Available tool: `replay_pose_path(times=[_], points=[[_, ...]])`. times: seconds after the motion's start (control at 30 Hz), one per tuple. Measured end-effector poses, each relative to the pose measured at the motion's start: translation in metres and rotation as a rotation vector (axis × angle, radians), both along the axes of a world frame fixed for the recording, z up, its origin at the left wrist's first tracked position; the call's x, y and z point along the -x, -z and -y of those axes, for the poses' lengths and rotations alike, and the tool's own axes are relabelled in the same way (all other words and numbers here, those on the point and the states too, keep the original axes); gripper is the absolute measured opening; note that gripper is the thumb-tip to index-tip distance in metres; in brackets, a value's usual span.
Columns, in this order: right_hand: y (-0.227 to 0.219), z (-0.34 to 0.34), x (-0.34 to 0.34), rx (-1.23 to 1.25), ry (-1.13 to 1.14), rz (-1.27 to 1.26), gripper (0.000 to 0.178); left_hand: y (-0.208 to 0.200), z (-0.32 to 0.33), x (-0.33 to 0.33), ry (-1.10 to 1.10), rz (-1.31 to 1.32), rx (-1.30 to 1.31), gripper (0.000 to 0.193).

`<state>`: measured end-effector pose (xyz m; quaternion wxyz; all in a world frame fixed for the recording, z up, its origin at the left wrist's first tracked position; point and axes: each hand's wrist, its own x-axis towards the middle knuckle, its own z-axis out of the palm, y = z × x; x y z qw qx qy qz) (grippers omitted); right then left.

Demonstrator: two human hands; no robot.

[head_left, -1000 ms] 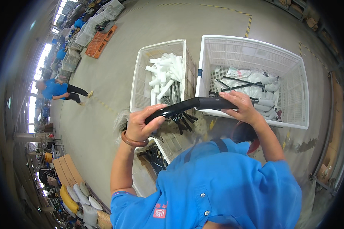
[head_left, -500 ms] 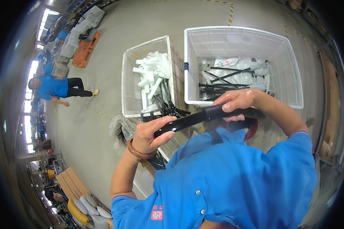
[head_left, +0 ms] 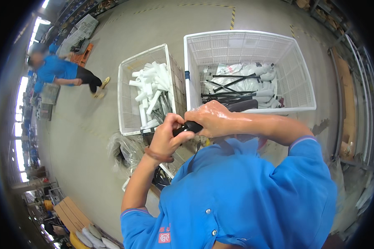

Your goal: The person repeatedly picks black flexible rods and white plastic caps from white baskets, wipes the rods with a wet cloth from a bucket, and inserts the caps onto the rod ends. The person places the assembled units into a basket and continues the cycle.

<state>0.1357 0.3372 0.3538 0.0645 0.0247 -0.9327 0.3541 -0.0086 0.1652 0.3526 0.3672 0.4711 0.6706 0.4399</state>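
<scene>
Both my hands are close together in front of my chest on a glossy black curved tube. My left hand, with a brown bangle at the wrist, has its fingers and thumb wrapped round the tube's left end. Beside it, my right hand is closed over the tube, its skin shiny and wet-looking. A dark grey sleeve shows beyond the right wrist, seemingly on the same tube; my hand and forearm hide where they join.
Ahead stand a white crate of white tube pieces and black rods, and a larger white crate with black rods and plastic bags. Clear plastic wrap lies near my left arm. A person in blue is at the far left.
My right hand has slid left along the tube, up against my left hand. The tube has turned, its right end now farther away. The other person has come nearer.
</scene>
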Motion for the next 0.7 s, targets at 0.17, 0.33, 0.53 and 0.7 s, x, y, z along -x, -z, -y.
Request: replay_pose_path(times=[0.17,0.33,0.53,0.7], points=[[-0.037,-0.055,-0.032,0.206,0.062,0.105,0.030,0.015,0.050,0.008,0.145,0.253,0.112,0.043],[-0.051,-0.084,-0.044,0.530,0.255,0.371,0.032,0.018,0.076,-0.001,0.094,0.587,0.222,0.027],[-0.024,-0.094,-0.038,0.095,0.340,0.206,0.027,-0.012,0.066,-0.042,-0.265,0.586,0.355,0.022],[-0.037,-0.124,0.001,-0.069,0.057,0.080,0.030,0.001,0.064,-0.072,-0.359,0.664,0.206,0.021]])
